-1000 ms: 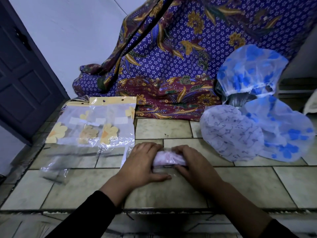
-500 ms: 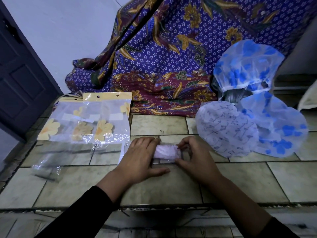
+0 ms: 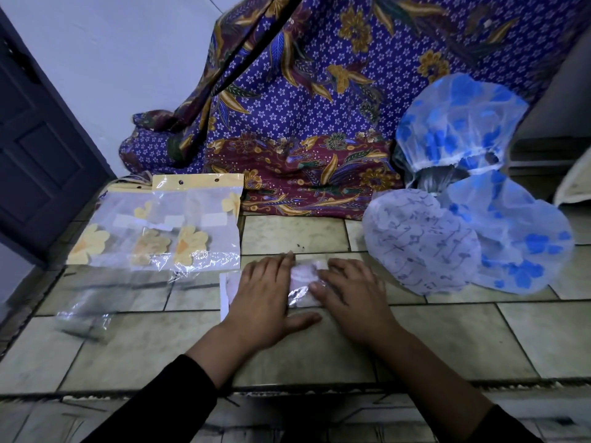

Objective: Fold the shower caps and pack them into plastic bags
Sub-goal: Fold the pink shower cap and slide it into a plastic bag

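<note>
Nearest, the left hand [image 3: 265, 295] and right hand [image 3: 351, 298] lie flat, fingers straight, on the tiled surface [image 3: 479, 340]. They press a folded pink cap [image 3: 303, 274] inside a clear bag [image 3: 300, 298] between them. Farther left lie flowered bags [image 3: 160, 231]; farther right, unfolded shower caps [image 3: 422, 241]; behind, a patterned cloth [image 3: 303, 123].

Pale, veined tiles [image 3: 294, 233] with dark grout cover the floor, ending nearest me in a worn, ridged edge [image 3: 319, 385]; a plain whitish wall [image 3: 128, 59] rises at the back left; a dark panelled door [image 3: 41, 148] stands beside it on the left; a purple batik cloth [image 3: 303, 107] with gold and maroon flowers hangs down and bunches onto the tiles; the light is dim and bluish.
</note>
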